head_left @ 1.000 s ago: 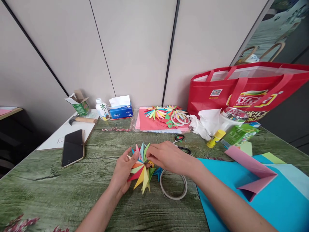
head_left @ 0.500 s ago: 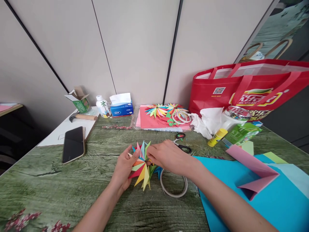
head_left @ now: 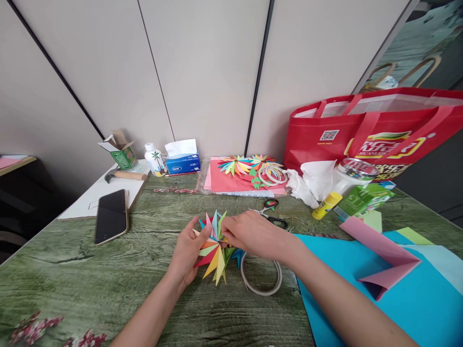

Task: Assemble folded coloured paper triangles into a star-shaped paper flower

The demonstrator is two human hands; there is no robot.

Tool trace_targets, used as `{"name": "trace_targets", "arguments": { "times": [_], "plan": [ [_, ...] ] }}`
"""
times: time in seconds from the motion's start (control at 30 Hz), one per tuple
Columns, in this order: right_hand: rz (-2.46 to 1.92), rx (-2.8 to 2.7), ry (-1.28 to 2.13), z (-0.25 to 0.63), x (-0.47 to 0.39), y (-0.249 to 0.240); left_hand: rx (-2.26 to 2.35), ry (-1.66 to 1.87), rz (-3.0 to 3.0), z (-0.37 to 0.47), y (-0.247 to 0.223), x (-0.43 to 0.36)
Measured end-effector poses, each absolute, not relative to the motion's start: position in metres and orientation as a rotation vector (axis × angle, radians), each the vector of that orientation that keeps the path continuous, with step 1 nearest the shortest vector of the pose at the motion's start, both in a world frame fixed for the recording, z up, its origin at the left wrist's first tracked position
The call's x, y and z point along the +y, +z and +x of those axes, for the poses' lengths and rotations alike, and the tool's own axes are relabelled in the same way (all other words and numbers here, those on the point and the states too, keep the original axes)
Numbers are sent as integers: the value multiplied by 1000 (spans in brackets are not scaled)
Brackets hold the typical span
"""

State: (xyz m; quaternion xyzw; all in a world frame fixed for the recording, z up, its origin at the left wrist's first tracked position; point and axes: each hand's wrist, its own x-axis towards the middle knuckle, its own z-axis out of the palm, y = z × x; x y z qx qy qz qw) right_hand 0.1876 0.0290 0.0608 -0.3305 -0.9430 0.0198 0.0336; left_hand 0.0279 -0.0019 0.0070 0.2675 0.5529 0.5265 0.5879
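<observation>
A many-coloured folded paper star [head_left: 213,253] with pointed rays is held low over the table, near its middle. My left hand [head_left: 190,248] grips its left side, thumb on top of the rays. Closed at the star's upper right is my right hand [head_left: 253,231], its fingertips pinching near the centre; the hand hides what exactly lies between them. A roll of tape [head_left: 261,274] lies flat just right of the star. Beyond my right hand are black-handled scissors [head_left: 273,212], their blades partly covered by it.
Blue paper [head_left: 340,279] with a folded pink sheet [head_left: 385,250] lies at the right. A glue stick [head_left: 326,206], red bag [head_left: 325,130] and tissue box [head_left: 183,164] stand toward the back. Finished paper stars [head_left: 235,166] rest on red paper. A phone [head_left: 111,217] and hammer [head_left: 126,175] are left.
The whole view has shifted very slightly. Both hands stay on the paper star in nearly the same pose, with the left thumb moved a little along the rays.
</observation>
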Motion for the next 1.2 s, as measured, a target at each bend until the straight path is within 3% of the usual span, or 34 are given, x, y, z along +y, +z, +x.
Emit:
{"name": "trace_targets", "arguments": {
  "times": [0.4,0.9,1.2],
  "plan": [
    [-954,-2798,402,195,31,70,1243,1212,615,28,6,-3],
    [-1033,-2873,287,190,29,71,1237,1209,599,26,3,-2],
    [-945,-2942,33,190,29,62,1247,1226,601,29,7,-3]
  ]
}}
